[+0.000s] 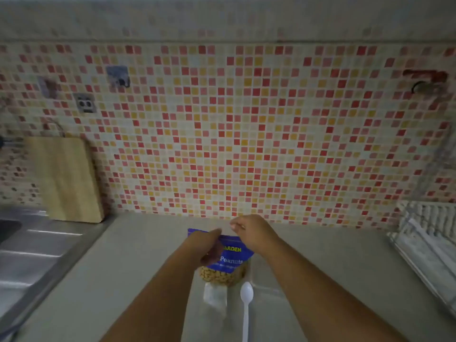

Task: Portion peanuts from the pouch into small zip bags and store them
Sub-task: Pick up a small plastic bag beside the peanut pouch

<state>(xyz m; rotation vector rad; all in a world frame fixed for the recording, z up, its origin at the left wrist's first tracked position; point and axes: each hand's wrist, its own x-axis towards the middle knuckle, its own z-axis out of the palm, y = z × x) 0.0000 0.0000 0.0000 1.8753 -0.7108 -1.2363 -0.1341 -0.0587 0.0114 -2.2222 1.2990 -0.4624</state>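
Observation:
A blue peanut pouch (230, 259) with a clear window full of peanuts stands upright on the grey counter (153, 262). My left hand (204, 245) grips the pouch's top left edge. My right hand (251, 230) pinches the top right corner, fingers closed on it. A small clear zip bag (215, 296) lies flat just in front of the pouch. To its right lies a white plastic spoon (246, 307), bowl toward the pouch.
A wooden cutting board (66, 178) leans against the mosaic tile wall at the left. A steel sink drainer (32, 255) fills the left side. A dish rack (429, 243) sits at the right edge.

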